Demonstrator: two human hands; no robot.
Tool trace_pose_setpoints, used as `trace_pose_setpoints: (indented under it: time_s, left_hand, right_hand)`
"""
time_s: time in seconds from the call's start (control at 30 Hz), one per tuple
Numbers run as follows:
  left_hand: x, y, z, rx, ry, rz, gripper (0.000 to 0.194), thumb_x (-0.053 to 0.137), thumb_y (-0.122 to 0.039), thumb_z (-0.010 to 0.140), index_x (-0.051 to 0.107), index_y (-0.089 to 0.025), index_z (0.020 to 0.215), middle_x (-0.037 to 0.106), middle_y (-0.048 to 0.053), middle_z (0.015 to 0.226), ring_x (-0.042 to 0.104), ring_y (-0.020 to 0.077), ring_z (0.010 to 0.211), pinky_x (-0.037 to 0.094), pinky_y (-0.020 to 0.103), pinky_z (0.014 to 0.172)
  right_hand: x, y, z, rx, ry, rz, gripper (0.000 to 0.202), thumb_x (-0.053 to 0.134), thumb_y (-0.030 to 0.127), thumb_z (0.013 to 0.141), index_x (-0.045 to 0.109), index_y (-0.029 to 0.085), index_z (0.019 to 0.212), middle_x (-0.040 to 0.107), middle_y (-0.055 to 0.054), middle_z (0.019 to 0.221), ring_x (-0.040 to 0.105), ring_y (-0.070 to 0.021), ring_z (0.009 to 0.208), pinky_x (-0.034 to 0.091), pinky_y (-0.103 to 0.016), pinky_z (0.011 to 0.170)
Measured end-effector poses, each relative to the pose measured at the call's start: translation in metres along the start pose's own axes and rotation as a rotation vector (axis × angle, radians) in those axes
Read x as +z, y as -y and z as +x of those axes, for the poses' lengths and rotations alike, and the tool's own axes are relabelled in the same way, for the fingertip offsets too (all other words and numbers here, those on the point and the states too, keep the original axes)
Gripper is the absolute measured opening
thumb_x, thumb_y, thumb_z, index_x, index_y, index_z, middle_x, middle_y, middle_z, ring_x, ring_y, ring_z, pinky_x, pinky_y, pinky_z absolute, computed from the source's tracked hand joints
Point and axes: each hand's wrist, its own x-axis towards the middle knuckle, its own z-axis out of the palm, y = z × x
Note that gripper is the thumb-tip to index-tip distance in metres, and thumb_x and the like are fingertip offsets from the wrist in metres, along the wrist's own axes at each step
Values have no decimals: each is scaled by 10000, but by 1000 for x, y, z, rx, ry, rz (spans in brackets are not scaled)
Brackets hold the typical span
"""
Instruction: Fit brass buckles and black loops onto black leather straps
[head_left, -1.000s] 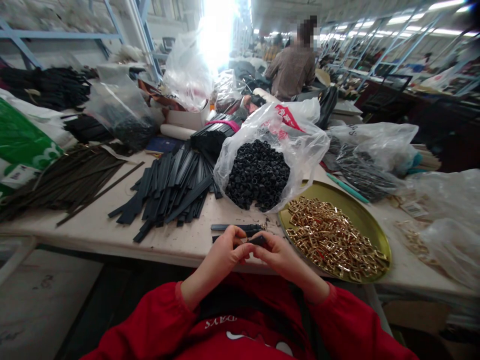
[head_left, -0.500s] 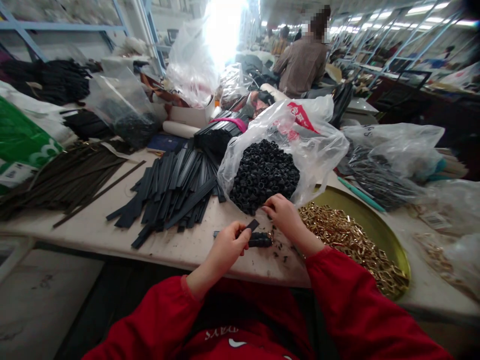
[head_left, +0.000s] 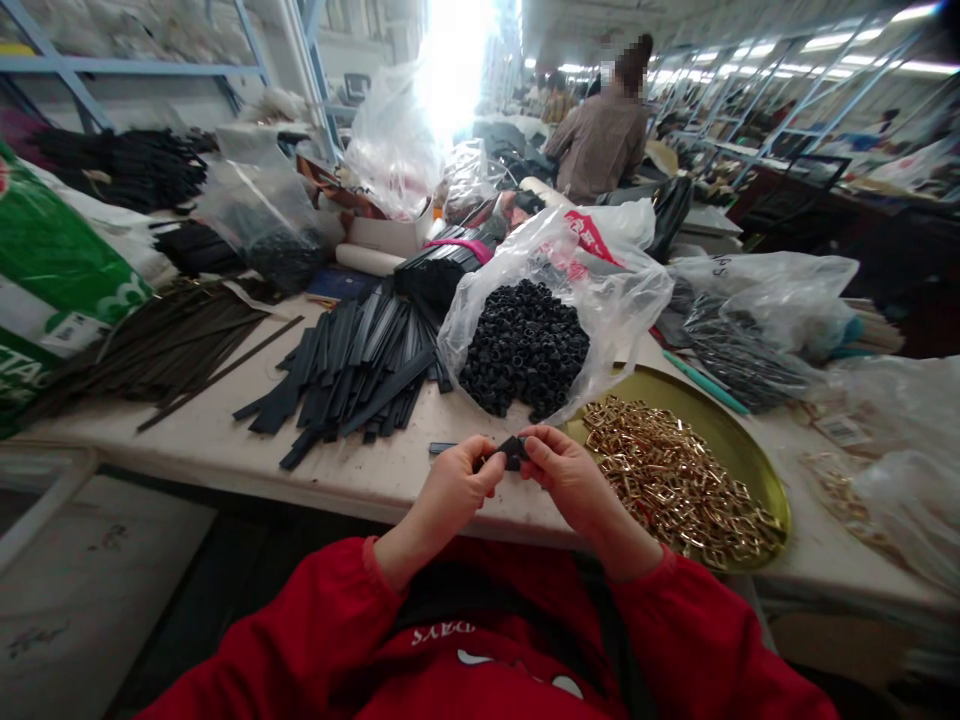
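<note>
My left hand (head_left: 465, 476) is closed around a black strap (head_left: 512, 455), whose short end sticks out past the thumb and fingertips. At that end, the fingers of my right hand (head_left: 564, 474) are pinched on a small black loop, mostly hidden by the fingertips. Both hands meet just above the table's front edge. Behind them, a clear plastic bag (head_left: 626, 290) lies open with a heap of small black loops (head_left: 525, 345). To the right, a gold-coloured round tray (head_left: 769, 480) holds a pile of gold metal buckles (head_left: 675, 480).
Black straps (head_left: 360, 360) lie fanned out at left of the bag, with dark brown strips (head_left: 180, 340) farther left. A teal pen-like tool (head_left: 705, 380) rests behind the tray. More plastic bags (head_left: 757, 300) crowd the right side. A person (head_left: 604, 140) is in the background.
My right hand has come away from the heap of loops and down to the strap end in my left hand. The view has shifted slightly.
</note>
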Motion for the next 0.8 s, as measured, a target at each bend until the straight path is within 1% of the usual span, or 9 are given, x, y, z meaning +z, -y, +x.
trace_pose_setpoints:
  time_s: [0.07,0.13,0.23,0.33,0.53,0.6,0.67,0.73,0.8]
  left_hand:
    - [1,-2,-4,49,16,54,215,454,-348,803,528,-168,711,452,-66,496,375,61,423,286,178,418]
    - [2,-2,-6,83,51,97,212,457,-335,802,536,-166,702,459,-60,511,389,64,448,293,180,442]
    - [3,-1,-7,87,93,109,222,446,-344,809,531,-167,707,464,-56,518,399,72,458,298,187,449]
    - [4,-1,-9,101,127,129,228,440,-355,817,534,-167,729,475,-53,534,413,78,474,306,190,463]
    - [7,0,-12,113,91,189,244,409,-341,836,547,-166,734,491,-45,553,439,90,510,327,204,499]
    - [7,2,-13,138,113,178,190,419,-300,827,552,-167,794,536,-34,613,473,97,554,355,208,532]
    - [6,5,-13,158,133,141,156,420,-223,807,532,-168,901,584,-19,699,520,105,621,389,215,583]
    - [6,8,-11,160,131,92,218,409,-161,786,482,-165,992,605,-9,742,555,112,676,412,224,626]
    - [5,11,-9,146,126,46,236,402,-147,782,443,-164,1015,605,-10,725,564,112,663,422,229,619]
  right_hand:
    - [0,-1,-4,27,7,24,264,761,362,574,631,191,727,572,51,612,490,-62,496,397,-210,517]
    - [0,-3,-7,25,24,-5,257,756,357,585,631,187,730,574,50,597,491,-63,490,394,-209,512]
    - [-2,-5,-12,8,63,-96,256,744,366,603,625,176,728,568,48,547,490,-71,480,389,-213,507]
    - [-4,-6,-14,13,67,-156,287,721,416,616,616,166,711,554,47,511,482,-78,468,380,-219,496]
    - [-6,-8,-15,-5,108,-269,305,688,446,638,621,156,710,546,41,515,473,-82,481,370,-223,500]
    - [-6,-10,-14,-45,82,-314,308,679,451,644,624,159,724,543,38,528,472,-88,489,368,-228,496]
    - [-6,-13,-13,-94,37,-347,299,665,454,659,616,166,722,532,40,538,463,-91,494,363,-229,490]
    - [-5,-18,-13,-127,27,-379,289,652,455,678,594,173,695,522,40,537,448,-91,494,355,-228,484]
    - [-5,-22,-14,-139,51,-405,292,651,457,685,579,175,678,528,35,540,443,-94,498,351,-229,484]
